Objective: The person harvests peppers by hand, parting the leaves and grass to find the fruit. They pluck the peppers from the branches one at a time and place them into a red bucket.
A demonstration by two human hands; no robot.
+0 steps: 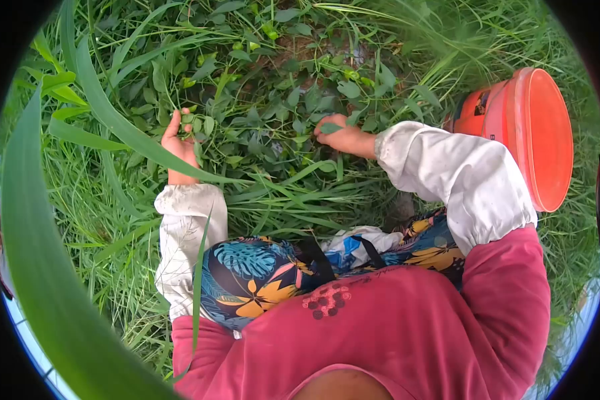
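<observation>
My left hand [181,145] is at the left edge of a low leafy plant [253,123], its fingers curled around a leafy stem [205,128]. Leaves cover part of those fingers. Farther right, my right hand [342,137] reaches into the same foliage from the side, fingers bent and pressed together. A leaf lies across its fingertips, so whatever they pinch is hidden. Small light-green fruits or pods [351,75] show among the dark leaves beyond my right hand.
An orange-red bucket [547,140] lies tipped in the grass at the right, its round face toward me. Long grass blades [117,130] cross in front of my left forearm. A broad blurred blade [43,267] fills the near left. Brown soil [300,50] shows between the plants.
</observation>
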